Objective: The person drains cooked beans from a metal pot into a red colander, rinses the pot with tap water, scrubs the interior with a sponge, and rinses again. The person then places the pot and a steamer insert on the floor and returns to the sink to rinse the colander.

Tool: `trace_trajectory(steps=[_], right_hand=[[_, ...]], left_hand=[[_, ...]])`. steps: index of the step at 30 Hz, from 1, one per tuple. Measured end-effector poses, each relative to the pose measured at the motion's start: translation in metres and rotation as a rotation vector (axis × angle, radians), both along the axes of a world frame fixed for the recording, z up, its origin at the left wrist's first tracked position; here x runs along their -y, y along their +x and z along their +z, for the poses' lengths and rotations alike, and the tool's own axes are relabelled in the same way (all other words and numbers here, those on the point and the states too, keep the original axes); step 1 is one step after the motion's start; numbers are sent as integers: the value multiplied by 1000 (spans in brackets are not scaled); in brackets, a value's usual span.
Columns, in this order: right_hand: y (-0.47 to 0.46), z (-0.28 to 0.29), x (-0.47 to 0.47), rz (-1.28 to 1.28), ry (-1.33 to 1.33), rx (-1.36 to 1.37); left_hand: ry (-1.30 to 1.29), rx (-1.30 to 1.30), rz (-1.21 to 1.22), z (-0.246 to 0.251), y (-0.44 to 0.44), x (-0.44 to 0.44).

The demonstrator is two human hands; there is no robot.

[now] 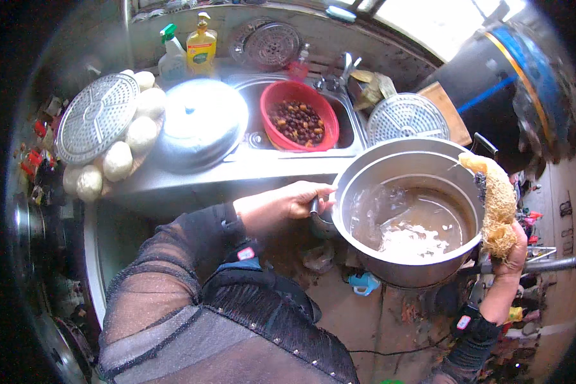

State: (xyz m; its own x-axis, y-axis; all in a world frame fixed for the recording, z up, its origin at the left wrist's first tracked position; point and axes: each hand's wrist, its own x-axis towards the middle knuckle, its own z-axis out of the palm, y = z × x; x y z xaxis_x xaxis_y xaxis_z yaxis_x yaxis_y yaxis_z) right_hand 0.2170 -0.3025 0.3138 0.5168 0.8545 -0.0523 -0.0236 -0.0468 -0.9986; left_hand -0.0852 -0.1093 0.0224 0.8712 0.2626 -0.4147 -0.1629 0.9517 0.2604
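Observation:
A large metal pot [408,276] holds murky water with light glinting on it. My left hand [307,199] grips the side handle at the pot's left edge. At the right rim, my right hand [512,247] is closed on a fibrous loofah [499,201], which reaches up along the outside of the rim; a dark scouring pad [480,186] shows beside it. Whether these fingers also touch the pot is hidden. Behind the pot, a red plastic basin [333,122] with small dark fruits or nuts in it stands in the steel sink [360,144].
A domed metal lid [201,125] lies on the counter left of the sink. Further left are pale round items [140,135] under a perforated steamer plate [98,117]. Another steamer plate [407,120] and a wooden board [444,110] lie behind the pot. A blue jug-like item [364,283] is below.

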Motion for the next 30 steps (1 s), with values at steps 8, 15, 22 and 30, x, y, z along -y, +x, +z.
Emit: trace_trajectory(steps=[8,15,22,30], right_hand=[[-97,-4,-214,384,-57,295],[-147,-17,-297,556,-143,241],[-168,-25,-332,531,-158,242],[-207,-30,-359,700,-234,202]], left_hand=[[-34,-42,285,-78,-56,-112],[-148,-350,434,-58,-104,-131],[-151,-422,436,-63,-130,-144],[-255,-327,355,-92,-150,-154]])
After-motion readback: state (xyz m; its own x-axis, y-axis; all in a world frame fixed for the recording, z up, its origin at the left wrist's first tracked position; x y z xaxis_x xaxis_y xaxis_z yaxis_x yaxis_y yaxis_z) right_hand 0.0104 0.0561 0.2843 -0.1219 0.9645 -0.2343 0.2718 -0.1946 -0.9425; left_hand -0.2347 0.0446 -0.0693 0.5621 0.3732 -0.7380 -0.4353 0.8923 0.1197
